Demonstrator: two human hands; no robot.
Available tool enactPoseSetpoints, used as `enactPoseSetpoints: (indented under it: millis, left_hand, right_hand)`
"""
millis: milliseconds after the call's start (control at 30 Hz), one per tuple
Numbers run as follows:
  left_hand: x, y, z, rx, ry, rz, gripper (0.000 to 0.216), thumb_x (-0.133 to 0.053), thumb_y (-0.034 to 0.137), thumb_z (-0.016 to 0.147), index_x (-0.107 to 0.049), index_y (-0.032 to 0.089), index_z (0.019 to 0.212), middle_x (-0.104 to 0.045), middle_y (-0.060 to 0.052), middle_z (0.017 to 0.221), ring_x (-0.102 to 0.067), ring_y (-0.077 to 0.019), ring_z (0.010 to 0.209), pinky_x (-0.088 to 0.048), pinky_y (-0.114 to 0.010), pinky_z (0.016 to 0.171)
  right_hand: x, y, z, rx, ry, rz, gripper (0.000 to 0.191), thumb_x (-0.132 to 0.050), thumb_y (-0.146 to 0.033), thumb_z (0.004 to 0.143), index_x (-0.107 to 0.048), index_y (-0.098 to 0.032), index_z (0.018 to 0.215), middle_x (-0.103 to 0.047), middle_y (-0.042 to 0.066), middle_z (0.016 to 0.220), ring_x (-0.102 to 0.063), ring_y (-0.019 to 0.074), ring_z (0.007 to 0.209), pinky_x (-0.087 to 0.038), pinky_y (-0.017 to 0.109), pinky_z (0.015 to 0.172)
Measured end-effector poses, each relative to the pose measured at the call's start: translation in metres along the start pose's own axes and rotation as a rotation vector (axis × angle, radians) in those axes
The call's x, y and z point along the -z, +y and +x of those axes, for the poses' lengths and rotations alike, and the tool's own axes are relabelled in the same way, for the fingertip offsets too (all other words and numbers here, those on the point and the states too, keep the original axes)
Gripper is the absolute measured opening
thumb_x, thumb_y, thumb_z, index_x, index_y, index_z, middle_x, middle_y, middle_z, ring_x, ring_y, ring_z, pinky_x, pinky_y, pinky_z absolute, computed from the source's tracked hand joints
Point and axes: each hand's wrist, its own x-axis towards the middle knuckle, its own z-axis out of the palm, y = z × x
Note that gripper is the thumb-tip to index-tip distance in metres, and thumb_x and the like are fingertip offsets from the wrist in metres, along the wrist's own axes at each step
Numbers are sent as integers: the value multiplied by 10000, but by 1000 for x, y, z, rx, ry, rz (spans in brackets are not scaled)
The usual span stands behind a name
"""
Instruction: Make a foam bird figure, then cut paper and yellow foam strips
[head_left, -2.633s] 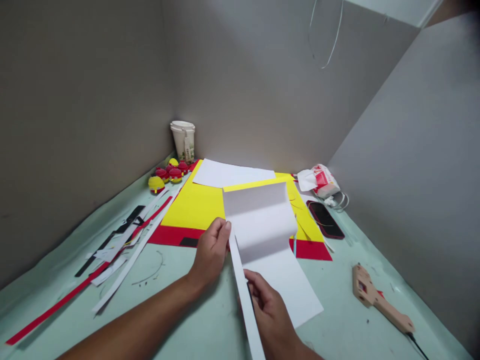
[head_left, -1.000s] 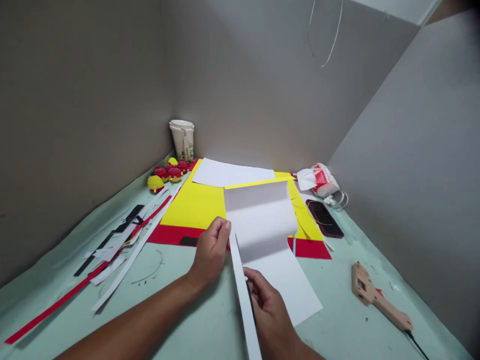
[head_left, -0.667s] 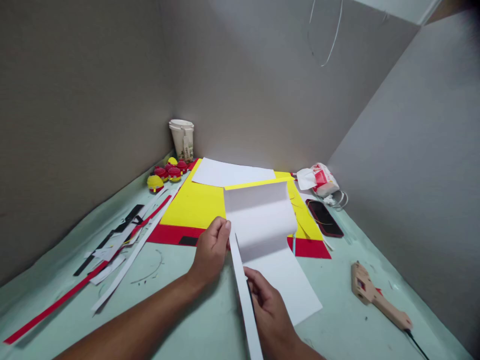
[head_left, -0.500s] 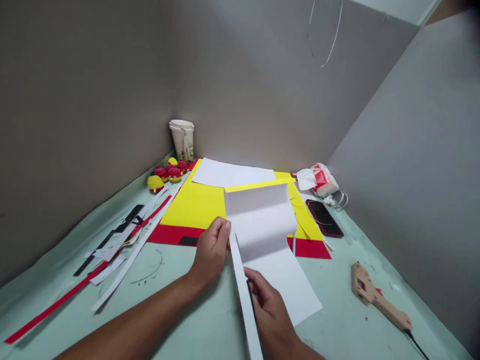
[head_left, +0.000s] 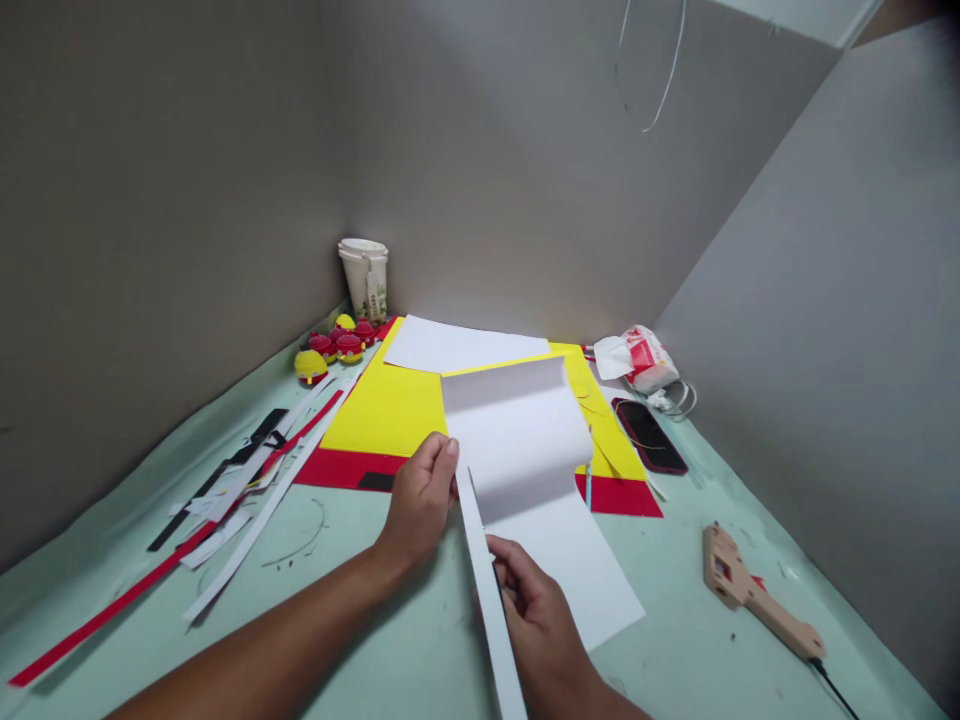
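The white sheet (head_left: pixel 525 450) is held up over the near part of the pale green table (head_left: pixel 337 620), in front of the yellow sheet (head_left: pixel 382 405) and the red sheet (head_left: pixel 337 468) beneath it. It is plain and unprinted, and it bends in a soft wave: the near part slopes down to the table at the right, the middle bulges up, and the far edge folds back into shade over the yellow sheet. A narrow white strip (head_left: pixel 487 610) runs along its left side toward the camera, parted from the sheet on the near side and joined to it by the left hand. The left hand (head_left: pixel 420 505) pinches the sheet's left edge where strip and sheet meet, thumb and fingertips pressed together on the paper. The right hand (head_left: pixel 536 610) is curled shut just right of the strip, its thumb lying on the sheet's near part and its fingers tucked under; a thin dark line shows between hand and strip, too hidden to identify. Another white paper (head_left: pixel 457 347) lies flat at the back of the yellow sheet. Left of the sheets lie cut paper scraps (head_left: pixel 240 490), red-and-yellow balls (head_left: pixel 337 345) and a paper cup (head_left: pixel 365 278) in the corner. At the right are a tissue pack (head_left: pixel 637 360), a dark phone (head_left: pixel 649 437) and a glue gun (head_left: pixel 750 595).
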Motion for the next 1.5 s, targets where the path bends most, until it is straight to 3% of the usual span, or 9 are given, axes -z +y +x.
enactPoseSetpoints:
  millis: [300, 433, 800, 1033, 1267, 1500]
  left_hand:
    - [0, 0, -3, -18, -19, 33, 356, -429, 451, 955, -387, 226, 684, -388, 69, 556, -390, -114, 510, -326, -254, 515]
    - [0, 1, -3, -18, -20, 30, 356, -426, 450, 955, -380, 227, 681, -384, 70, 551, -383, -114, 503, -322, -253, 505]
    - [-1, 0, -3, -7, -21, 31, 362, -432, 463, 951, -386, 227, 680, -382, 73, 547, -384, -115, 503, -323, -253, 511]
    - [0, 3, -3, 1, 2, 2, 367, -436, 469, 944, -389, 226, 674, -386, 69, 554, -382, -116, 500, -317, -253, 498]
    - [1, -1, 0, -28, 2, 69, 359, -431, 456, 948, -388, 225, 676, -394, 60, 581, -391, -120, 525, -324, -255, 517]
    - [1, -2, -1, -33, -10, 86, 353, -423, 461, 946, -388, 227, 683, -394, 58, 581, -390, -124, 527, -321, -257, 517]
  right_hand:
    - [-1, 0, 0, 5, -7, 9, 322, -592, -300, 884, -633, -191, 1184, -625, 0, 742, -524, 139, 691, -443, 211, 617]
    - [-1, 0, 0, 8, -16, 41, 334, -593, -336, 892, -629, -191, 1192, -681, 42, 883, -579, 155, 757, -474, 226, 666]
    - [0, -1, 0, 8, -21, 36, 351, -582, -366, 901, -626, -187, 1200, -698, 66, 979, -617, 175, 837, -482, 227, 675]
    - [-1, -7, -1, -8, -19, 50, 350, -613, -384, 875, -653, -192, 1165, -677, 39, 864, -587, 168, 755, -478, 238, 658]
    - [-1, -3, 0, -17, 8, 12, 321, -608, -339, 874, -652, -193, 1157, -537, -29, 691, -480, 131, 651, -415, 214, 595]
    - [-2, -3, 0, -10, 6, 38, 341, -614, -366, 870, -653, -188, 1158, -589, -18, 683, -519, 143, 661, -445, 226, 624]
